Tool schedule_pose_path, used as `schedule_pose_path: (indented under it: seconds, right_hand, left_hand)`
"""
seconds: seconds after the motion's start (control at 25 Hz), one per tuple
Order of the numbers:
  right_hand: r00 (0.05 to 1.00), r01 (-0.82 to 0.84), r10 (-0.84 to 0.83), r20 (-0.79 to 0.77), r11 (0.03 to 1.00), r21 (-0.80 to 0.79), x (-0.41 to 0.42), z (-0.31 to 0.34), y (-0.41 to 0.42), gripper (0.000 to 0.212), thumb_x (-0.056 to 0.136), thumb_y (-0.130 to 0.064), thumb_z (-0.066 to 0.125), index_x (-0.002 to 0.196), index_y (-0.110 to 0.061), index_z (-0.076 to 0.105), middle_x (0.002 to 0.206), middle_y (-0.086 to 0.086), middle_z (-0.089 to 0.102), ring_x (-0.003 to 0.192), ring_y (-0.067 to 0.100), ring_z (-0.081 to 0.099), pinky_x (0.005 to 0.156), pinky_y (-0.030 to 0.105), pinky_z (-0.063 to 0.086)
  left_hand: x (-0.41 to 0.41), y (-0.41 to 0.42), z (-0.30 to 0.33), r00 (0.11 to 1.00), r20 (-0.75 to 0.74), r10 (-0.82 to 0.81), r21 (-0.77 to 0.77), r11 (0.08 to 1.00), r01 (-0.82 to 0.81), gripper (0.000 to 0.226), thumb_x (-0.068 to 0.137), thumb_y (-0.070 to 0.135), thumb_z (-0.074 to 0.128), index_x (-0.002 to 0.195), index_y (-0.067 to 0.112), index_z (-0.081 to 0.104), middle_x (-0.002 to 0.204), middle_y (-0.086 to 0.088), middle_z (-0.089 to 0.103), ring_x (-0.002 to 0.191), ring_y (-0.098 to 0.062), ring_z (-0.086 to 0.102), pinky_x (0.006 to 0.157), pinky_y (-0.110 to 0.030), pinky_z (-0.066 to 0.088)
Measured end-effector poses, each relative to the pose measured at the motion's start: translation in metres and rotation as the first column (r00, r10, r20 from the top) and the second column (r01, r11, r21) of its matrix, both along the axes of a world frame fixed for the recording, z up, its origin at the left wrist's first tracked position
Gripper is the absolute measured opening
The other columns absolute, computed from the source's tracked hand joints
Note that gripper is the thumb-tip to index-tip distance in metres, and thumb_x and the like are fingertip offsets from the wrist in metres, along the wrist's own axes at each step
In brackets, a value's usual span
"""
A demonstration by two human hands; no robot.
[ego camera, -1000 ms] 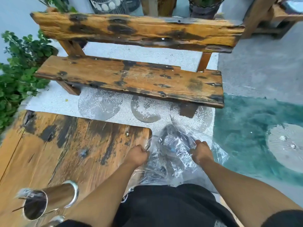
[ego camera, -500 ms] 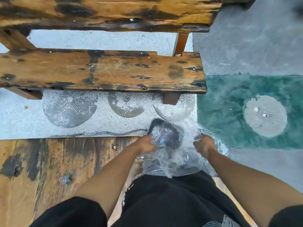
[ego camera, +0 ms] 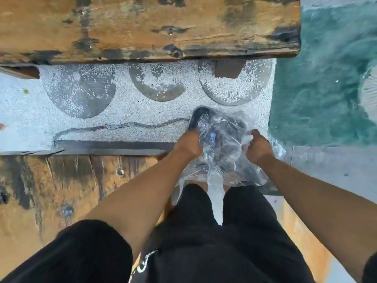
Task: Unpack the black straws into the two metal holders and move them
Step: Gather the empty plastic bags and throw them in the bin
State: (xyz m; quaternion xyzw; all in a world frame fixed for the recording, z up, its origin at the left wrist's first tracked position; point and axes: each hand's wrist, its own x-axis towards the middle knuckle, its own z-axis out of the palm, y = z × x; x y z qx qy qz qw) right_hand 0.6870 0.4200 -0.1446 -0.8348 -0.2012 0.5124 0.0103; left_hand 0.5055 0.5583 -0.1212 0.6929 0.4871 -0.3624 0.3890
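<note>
Clear plastic bag (ego camera: 222,152), crumpled and glossy, sits at centre right of the frame, held up in front of the person's legs. Dark shapes show through the plastic, likely the black straws (ego camera: 234,127), though the wrinkles and glare blur them too much to pick out single ones. The left hand (ego camera: 188,145) grips the bag's left side with curled fingers, knuckles up. The right hand (ego camera: 256,148) clutches a bunch of plastic on the bag's right side, fingers closed round it. Both forearms reach in from the lower corners and meet at the bag.

Just above the left hand, a dark curved edge, perhaps a shoe (ego camera: 195,118), peeks out beside the bag. Below the bag are black shorts (ego camera: 204,231), filling the bottom centre.

At lower left lies a worn wooden table (ego camera: 61,190), stained with black patches. Across the top of the frame runs a wooden bench (ego camera: 142,27), equally weathered. Between them is pale pebbled ground (ego camera: 122,113) with three grey round inlays. Teal floor (ego camera: 322,88) fills the upper right.
</note>
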Motion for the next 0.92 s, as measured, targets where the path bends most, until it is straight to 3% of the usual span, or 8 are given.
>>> schedule_pose_path:
  seconds: [0.16, 0.28, 0.36, 0.44, 0.52, 0.6, 0.72, 0.92]
  right_hand:
    - [0.984, -0.154, 0.153, -0.091, 0.988, -0.006, -0.002, -0.085, 0.004, 0.068, 0.095, -0.009, 0.064, 0.155, -0.019, 0.034, 0.134, 0.023, 0.055, 0.115, 0.038, 0.061, 0.083, 0.03, 0.043]
    - [0.956, -0.259, 0.252, -0.149, 0.965, -0.036, -0.012, -0.14, 0.015, 0.056, 0.1, -0.006, 0.058, 0.152, -0.008, 0.037, 0.129, 0.027, 0.058, 0.102, 0.037, 0.063, 0.076, 0.031, 0.052]
    - [0.96, -0.228, 0.219, -0.174, 0.973, -0.035, -0.021, -0.179, 0.019, 0.047, 0.103, -0.012, 0.054, 0.149, -0.006, 0.043, 0.128, 0.026, 0.061, 0.111, 0.04, 0.064, 0.09, 0.042, 0.056]
    - [0.961, -0.211, 0.203, -0.186, 0.977, -0.029, -0.029, -0.22, 0.022, 0.044, 0.104, -0.015, 0.051, 0.147, -0.006, 0.045, 0.13, 0.023, 0.06, 0.121, 0.04, 0.061, 0.102, 0.047, 0.051]
    - [0.961, -0.218, 0.2, -0.193, 0.973, -0.078, -0.029, -0.254, 0.027, 0.043, 0.103, -0.016, 0.056, 0.144, -0.008, 0.048, 0.118, 0.015, 0.061, 0.113, 0.033, 0.064, 0.093, 0.038, 0.054]
    - [0.965, -0.207, 0.194, -0.178, 0.977, -0.058, -0.026, -0.288, 0.032, 0.051, 0.101, -0.02, 0.06, 0.148, -0.013, 0.044, 0.114, 0.011, 0.061, 0.102, 0.03, 0.063, 0.085, 0.035, 0.053]
    - [0.951, -0.282, 0.274, -0.14, 0.959, -0.038, -0.03, -0.353, 0.033, 0.059, 0.1, -0.021, 0.058, 0.154, -0.016, 0.037, 0.13, 0.021, 0.063, 0.118, 0.036, 0.062, 0.101, 0.039, 0.052]
    - [0.935, -0.349, 0.343, -0.087, 0.935, -0.059, -0.036, -0.442, 0.043, 0.066, 0.098, -0.012, 0.056, 0.157, -0.008, 0.028, 0.143, 0.03, 0.051, 0.13, 0.043, 0.055, 0.105, 0.044, 0.048]
  left_hand:
    - [0.013, 0.0, -0.092, 0.996, -0.05, -0.076, 0.017, 0.997, 0.077, 0.055, 0.089, 0.0, 0.062, 0.141, 0.003, 0.047, 0.123, -0.018, 0.062, 0.112, -0.034, 0.065, 0.093, -0.04, 0.056]
    - [0.018, 0.005, -0.145, 0.989, -0.094, -0.114, 0.043, 0.992, 0.119, 0.042, 0.09, -0.001, 0.064, 0.13, 0.0, 0.054, 0.118, -0.02, 0.063, 0.108, -0.035, 0.067, 0.094, -0.041, 0.058]
    - [0.024, 0.006, -0.187, 0.984, -0.103, -0.144, 0.031, 0.989, 0.148, 0.036, 0.09, -0.005, 0.061, 0.126, -0.002, 0.057, 0.119, -0.02, 0.063, 0.107, -0.034, 0.067, 0.093, -0.04, 0.057]
    - [0.029, 0.009, -0.232, 0.985, -0.105, -0.134, 0.013, 0.991, 0.136, 0.036, 0.091, -0.006, 0.058, 0.126, -0.003, 0.057, 0.119, -0.02, 0.063, 0.104, -0.034, 0.067, 0.092, -0.041, 0.058]
    - [0.036, 0.01, -0.274, 0.989, -0.093, -0.114, -0.009, 0.993, 0.114, 0.028, 0.094, 0.0, 0.058, 0.121, -0.004, 0.061, 0.119, -0.02, 0.065, 0.1, -0.032, 0.067, 0.087, -0.036, 0.056]
    - [0.045, 0.008, -0.313, 0.988, -0.076, -0.137, -0.028, 0.99, 0.136, 0.03, 0.099, 0.014, 0.054, 0.123, -0.001, 0.065, 0.125, -0.018, 0.066, 0.11, -0.034, 0.064, 0.089, -0.037, 0.051]
    - [0.054, 0.0, -0.374, 0.976, -0.077, -0.202, -0.077, 0.977, 0.197, 0.039, 0.103, 0.023, 0.046, 0.133, 0.002, 0.06, 0.138, -0.016, 0.061, 0.127, -0.034, 0.058, 0.102, -0.039, 0.047]
    - [0.047, -0.002, -0.465, 0.971, -0.106, -0.215, -0.057, 0.976, 0.21, 0.041, 0.102, 0.021, 0.046, 0.138, 0.004, 0.054, 0.14, -0.016, 0.057, 0.126, -0.035, 0.059, 0.102, -0.041, 0.051]
